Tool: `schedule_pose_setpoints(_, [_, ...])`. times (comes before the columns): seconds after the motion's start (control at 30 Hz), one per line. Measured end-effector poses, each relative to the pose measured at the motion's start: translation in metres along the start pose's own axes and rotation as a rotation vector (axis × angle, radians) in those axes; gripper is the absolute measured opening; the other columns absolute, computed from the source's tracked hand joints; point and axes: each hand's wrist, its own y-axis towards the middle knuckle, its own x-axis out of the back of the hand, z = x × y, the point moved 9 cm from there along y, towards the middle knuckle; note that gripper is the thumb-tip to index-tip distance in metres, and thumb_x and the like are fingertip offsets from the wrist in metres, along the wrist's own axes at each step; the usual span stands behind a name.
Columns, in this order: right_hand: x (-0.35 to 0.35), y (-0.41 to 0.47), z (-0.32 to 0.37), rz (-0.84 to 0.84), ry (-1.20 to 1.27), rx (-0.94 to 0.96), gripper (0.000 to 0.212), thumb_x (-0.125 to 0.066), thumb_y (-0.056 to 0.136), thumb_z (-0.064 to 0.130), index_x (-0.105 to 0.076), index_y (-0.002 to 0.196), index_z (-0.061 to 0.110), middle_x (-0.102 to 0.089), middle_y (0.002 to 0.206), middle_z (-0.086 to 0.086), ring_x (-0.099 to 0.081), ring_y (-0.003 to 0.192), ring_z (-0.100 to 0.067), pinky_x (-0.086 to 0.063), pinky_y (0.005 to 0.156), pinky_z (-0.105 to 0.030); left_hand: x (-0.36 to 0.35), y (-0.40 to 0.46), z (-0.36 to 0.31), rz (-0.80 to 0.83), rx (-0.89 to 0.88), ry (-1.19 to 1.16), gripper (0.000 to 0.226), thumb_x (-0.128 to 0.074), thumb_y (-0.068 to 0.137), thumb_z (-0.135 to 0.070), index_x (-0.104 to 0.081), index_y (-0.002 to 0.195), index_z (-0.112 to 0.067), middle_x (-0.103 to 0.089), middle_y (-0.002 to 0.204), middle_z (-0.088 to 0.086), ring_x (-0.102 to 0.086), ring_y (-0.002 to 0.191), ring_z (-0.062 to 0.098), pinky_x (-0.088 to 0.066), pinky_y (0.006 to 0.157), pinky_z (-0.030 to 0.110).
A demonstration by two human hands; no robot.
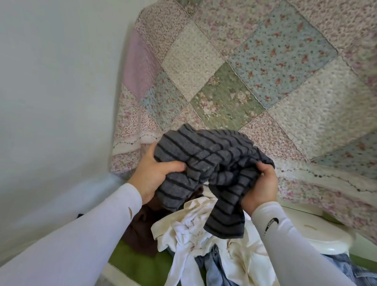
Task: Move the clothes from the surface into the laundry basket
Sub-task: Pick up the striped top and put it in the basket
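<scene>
A grey garment with dark stripes is bunched up and lifted above a pile of clothes. My left hand grips its left side, fingers curled into the cloth. My right hand grips its right side, and a striped end hangs down between my wrists. Below lie white garments, a dark brown garment, a cream garment and blue denim pieces on a green surface. No laundry basket is in view.
A floral patchwork quilt covers a bed behind the pile and hangs over its edge. A pale wall fills the left. A white round plastic object stands at the right, below the quilt. A white frame edge borders the green surface.
</scene>
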Motion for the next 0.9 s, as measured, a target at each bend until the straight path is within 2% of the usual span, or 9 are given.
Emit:
schedule_pose_setpoints(0.1, [-0.022,-0.001,-0.005,0.098,0.022,0.014,0.054,-0.033,0.100,0.040,-0.080,0.097,0.013,-0.077,0.102,-0.013,-0.070,0.098,-0.032,-0.052,0.088,-0.047,0.003,-0.009,0.004,0.014,-0.025,0.140,0.063,-0.085,0.071,-0.003,-0.054,0.111,-0.041,-0.066,0.111,-0.005,-0.064,0.106,0.019,-0.052,0.082,0.034])
schedule_pose_setpoints(0.17, [-0.033,-0.004,-0.013,0.119,-0.027,0.018,0.050,-0.036,0.102,0.043,-0.078,0.096,0.015,-0.079,0.093,-0.010,-0.071,0.094,-0.030,-0.052,0.088,-0.046,0.005,-0.015,0.007,0.051,-0.040,0.219,0.064,-0.083,0.075,-0.003,-0.048,0.106,-0.047,-0.061,0.108,-0.014,-0.062,0.103,0.011,-0.047,0.078,0.024])
schedule_pose_setpoints(0.27, [-0.048,-0.005,-0.038,0.153,-0.139,-0.028,0.053,-0.048,0.096,0.058,-0.070,0.122,0.017,-0.074,0.117,-0.010,-0.069,0.111,-0.031,-0.051,0.099,-0.049,0.011,-0.025,0.009,0.124,-0.070,0.418,0.063,-0.087,0.073,-0.012,-0.047,0.107,-0.047,-0.058,0.116,-0.011,-0.059,0.109,0.012,-0.049,0.096,0.036])
schedule_pose_setpoints(0.37, [-0.059,0.000,-0.065,0.165,-0.195,-0.063,0.088,-0.077,0.073,0.062,-0.046,0.147,0.028,-0.058,0.143,-0.007,-0.062,0.124,-0.032,-0.049,0.102,-0.056,0.029,-0.031,0.009,0.142,-0.088,0.620,0.067,-0.091,0.067,-0.029,-0.046,0.115,-0.042,-0.038,0.142,0.000,-0.045,0.130,0.022,-0.036,0.114,0.048])
schedule_pose_setpoints(0.47, [-0.075,-0.005,-0.085,0.138,-0.216,-0.026,0.081,-0.076,0.082,0.047,-0.033,0.151,0.037,-0.057,0.135,0.002,-0.062,0.118,-0.023,-0.055,0.094,-0.049,0.051,-0.038,0.004,0.182,-0.094,0.749,0.091,-0.091,0.061,-0.048,-0.042,0.136,-0.035,-0.011,0.158,-0.016,-0.021,0.147,0.014,-0.021,0.122,0.046])
schedule_pose_setpoints(0.53, [-0.090,-0.013,-0.104,0.155,-0.209,-0.051,0.078,-0.070,0.089,0.039,-0.025,0.153,0.041,-0.058,0.120,0.004,-0.063,0.110,-0.021,-0.056,0.085,-0.045,0.069,-0.046,-0.004,0.194,-0.098,0.740,0.108,-0.089,0.053,-0.060,-0.039,0.145,-0.031,-0.020,0.156,-0.020,-0.028,0.145,0.014,-0.028,0.120,0.048])
schedule_pose_setpoints(0.63, [-0.114,-0.024,-0.141,0.162,-0.205,-0.106,0.078,-0.067,0.092,0.036,-0.019,0.154,0.043,-0.057,0.107,0.007,-0.063,0.098,-0.018,-0.055,0.073,-0.040,0.107,-0.056,-0.013,0.136,-0.114,0.766,0.110,-0.089,0.051,-0.058,-0.038,0.144,-0.031,-0.035,0.149,-0.012,-0.039,0.138,0.013,-0.034,0.116,0.046])
schedule_pose_setpoints(0.8, [-0.155,-0.050,-0.209,0.226,-0.203,-0.195,0.087,-0.073,0.088,0.032,-0.017,0.154,0.045,-0.056,0.133,-0.006,-0.064,0.105,-0.024,-0.056,0.077,-0.044,0.185,-0.079,-0.016,0.040,-0.023,0.776,0.105,-0.091,0.051,-0.046,-0.030,0.135,-0.034,-0.045,0.137,-0.007,-0.051,0.125,0.014,-0.041,0.110,0.042])
schedule_pose_setpoints(0.9, [-0.170,-0.063,-0.256,0.236,-0.199,-0.248,0.094,-0.077,0.085,0.028,-0.015,0.154,0.045,-0.053,0.137,-0.007,-0.063,0.110,-0.027,-0.055,0.087,-0.050,0.223,-0.098,-0.020,0.025,-0.020,0.799,0.115,-0.091,0.057,-0.036,-0.020,0.147,-0.035,-0.038,0.147,-0.007,-0.044,0.132,0.013,-0.037,0.114,0.037])
